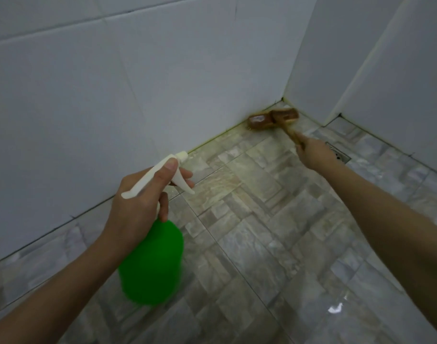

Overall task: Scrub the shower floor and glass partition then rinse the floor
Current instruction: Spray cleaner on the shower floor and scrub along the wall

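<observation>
Brown and blurred, the brush (274, 119) sits in the upper right of the frame, its head down on the floor (262, 244) right where the tiles meet the wall (113, 95), close to the corner. The head's long axis runs left to right along the foot of the wall, rising a little toward the right. Its handle slants away from the head, down and to the right, into the right hand (314, 152). That hand is closed round the handle with the arm stretched out from the lower right edge. Just beyond the knuckles a metal drain (340, 155) shows in the floor, partly hidden by the hand. Left of centre, the left hand (140, 194) grips the neck of a green bottle (151, 261) with a white sprayer (160, 172) on top: thumb laid along the sprayer, fingers wrapped behind the trigger. The bottle hangs roughly upright above the floor, its body low in the frame and blurred, and the sprayer's nozzle points up and to the right, toward the yellowish seam at the foot of the wall. The floor tiles look wet, with a bright glint at the lower right.
</observation>
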